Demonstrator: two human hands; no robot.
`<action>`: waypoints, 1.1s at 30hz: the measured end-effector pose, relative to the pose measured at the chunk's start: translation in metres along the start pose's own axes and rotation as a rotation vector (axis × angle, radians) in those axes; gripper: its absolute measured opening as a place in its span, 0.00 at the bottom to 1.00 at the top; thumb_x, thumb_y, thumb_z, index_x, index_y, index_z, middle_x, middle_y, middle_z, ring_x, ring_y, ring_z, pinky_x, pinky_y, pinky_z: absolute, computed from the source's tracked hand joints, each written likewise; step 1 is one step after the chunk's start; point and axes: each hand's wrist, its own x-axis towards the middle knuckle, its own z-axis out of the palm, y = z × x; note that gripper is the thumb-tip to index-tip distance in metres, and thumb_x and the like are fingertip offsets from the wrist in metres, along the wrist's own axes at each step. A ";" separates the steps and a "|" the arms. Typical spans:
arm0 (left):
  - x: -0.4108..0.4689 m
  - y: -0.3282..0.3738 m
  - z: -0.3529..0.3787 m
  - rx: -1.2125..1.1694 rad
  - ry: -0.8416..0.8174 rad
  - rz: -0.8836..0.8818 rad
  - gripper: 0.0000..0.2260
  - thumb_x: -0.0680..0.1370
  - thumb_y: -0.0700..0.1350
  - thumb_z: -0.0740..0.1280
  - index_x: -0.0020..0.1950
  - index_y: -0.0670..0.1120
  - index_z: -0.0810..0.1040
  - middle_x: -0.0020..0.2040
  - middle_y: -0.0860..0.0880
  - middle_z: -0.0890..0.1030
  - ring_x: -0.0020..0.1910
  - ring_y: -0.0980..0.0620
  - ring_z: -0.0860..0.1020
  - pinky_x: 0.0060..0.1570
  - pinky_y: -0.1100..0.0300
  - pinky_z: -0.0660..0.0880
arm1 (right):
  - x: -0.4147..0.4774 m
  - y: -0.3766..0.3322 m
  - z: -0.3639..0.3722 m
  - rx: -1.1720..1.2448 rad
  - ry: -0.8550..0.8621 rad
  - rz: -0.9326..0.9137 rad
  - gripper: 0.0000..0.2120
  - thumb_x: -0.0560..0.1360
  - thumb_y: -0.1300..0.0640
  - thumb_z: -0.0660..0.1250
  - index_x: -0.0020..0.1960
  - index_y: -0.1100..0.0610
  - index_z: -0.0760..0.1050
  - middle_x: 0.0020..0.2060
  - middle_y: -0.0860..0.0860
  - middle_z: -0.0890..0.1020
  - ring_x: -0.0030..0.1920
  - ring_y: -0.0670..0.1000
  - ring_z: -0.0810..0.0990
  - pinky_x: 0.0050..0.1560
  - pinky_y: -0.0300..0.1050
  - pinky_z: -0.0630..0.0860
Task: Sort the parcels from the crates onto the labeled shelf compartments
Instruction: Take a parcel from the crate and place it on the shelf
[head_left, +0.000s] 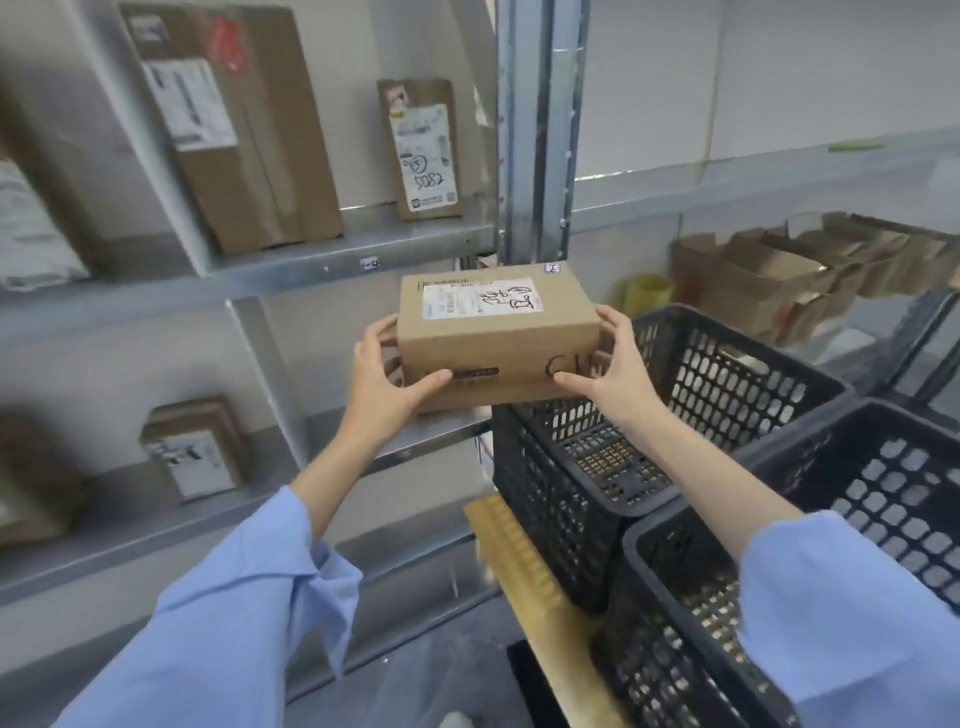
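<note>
Parcel (496, 332), a brown carton with a white shipping label and black handwriting on its top face, held level in the air by both hands. The left hand (387, 379) grasps the parcel's left end, thumb laid across the front face and fingers curled behind the end. The right hand (613, 366) grasps the right end, thumb on the front face near its lower right corner and fingers wrapped over the end. Both forearms emerge from light blue sleeves (249, 613).

The parcel hangs just in front of the metal shelf unit (291, 270), below the front edge of the upper shelf and beside the upright post (540, 130). It sits above the left rim of the far crate (727, 395), a black perforated plastic crate. A second black crate, the near crate (831, 545), stands against it toward the viewer. Both rest on a wooden board (524, 561).

On the upper shelf, a tall carton (234, 130) stands near the front edge. A small carton (422, 150) with a label marked by hand leans at the back, near the right corner. A grey mailer bag (31, 228) lies at the shelf's left end. A small tag (370, 264) is fixed to this shelf's front edge; its text is too blurred to read. On the shelf below, a labelled carton (195, 449) stands toward the back.

To the right of the post, flattened cartons (779, 275) lean behind the far crate.
</note>
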 end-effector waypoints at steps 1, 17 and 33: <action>-0.007 -0.001 -0.011 -0.001 0.029 -0.006 0.35 0.70 0.43 0.79 0.71 0.50 0.63 0.68 0.48 0.68 0.63 0.66 0.71 0.65 0.65 0.70 | 0.000 -0.003 0.011 0.028 -0.037 -0.007 0.39 0.69 0.66 0.76 0.71 0.46 0.60 0.67 0.46 0.68 0.64 0.51 0.72 0.64 0.46 0.73; -0.077 -0.028 -0.172 0.129 0.368 -0.073 0.43 0.68 0.46 0.80 0.77 0.50 0.59 0.70 0.55 0.65 0.68 0.56 0.70 0.68 0.56 0.69 | -0.008 -0.057 0.168 0.191 -0.353 -0.128 0.35 0.73 0.58 0.75 0.74 0.54 0.60 0.64 0.42 0.70 0.60 0.38 0.72 0.58 0.29 0.71; -0.138 -0.052 -0.307 0.148 0.524 -0.099 0.47 0.66 0.40 0.80 0.76 0.50 0.55 0.67 0.62 0.66 0.66 0.74 0.64 0.62 0.55 0.74 | -0.031 -0.119 0.300 0.213 -0.491 -0.268 0.31 0.74 0.67 0.72 0.73 0.57 0.64 0.67 0.47 0.73 0.64 0.36 0.71 0.54 0.23 0.68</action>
